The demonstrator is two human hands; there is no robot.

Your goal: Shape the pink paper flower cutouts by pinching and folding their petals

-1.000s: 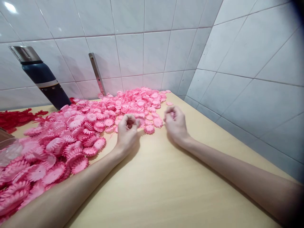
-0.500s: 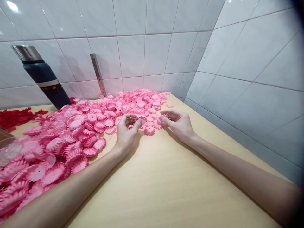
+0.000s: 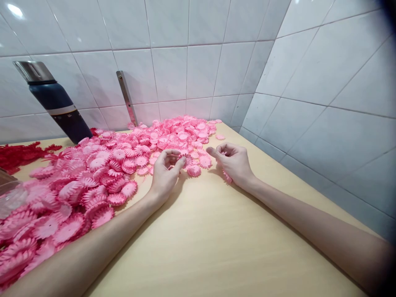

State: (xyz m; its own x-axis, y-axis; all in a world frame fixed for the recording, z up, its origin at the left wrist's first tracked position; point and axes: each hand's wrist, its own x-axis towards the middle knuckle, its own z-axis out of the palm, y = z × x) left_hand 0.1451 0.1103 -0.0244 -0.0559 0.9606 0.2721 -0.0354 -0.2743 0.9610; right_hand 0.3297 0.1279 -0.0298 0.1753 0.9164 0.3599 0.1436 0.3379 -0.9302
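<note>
Between the thumb and fingers of my left hand (image 3: 164, 175) is a pink paper-like flower disc (image 3: 187, 159) with a fringed edge. My right hand (image 3: 237, 166) is closed, its fingers curled inward; a pink flower disc (image 3: 227, 177) shows below them, partly hidden by the hand. Loose pink discs (image 3: 194, 170) lie on the table between the two hands. Behind and to the left spreads a large heap of the same pink discs (image 3: 105, 163), some showing a small centre hole.
A dark blue bottle (image 3: 66, 109) with a metal cap stands behind the heap. Red fringed pieces (image 3: 21, 156) and clear plastic (image 3: 12, 200) are at the left. A metal strip (image 3: 126, 97) is on the tiled wall (image 3: 171, 70). Bare wood tabletop (image 3: 198, 243) lies nearest me.
My right hand's fingers have curled in, and a pink disc has come into view beneath them, away from the loose ones. My left hand has barely moved and keeps its disc.
</note>
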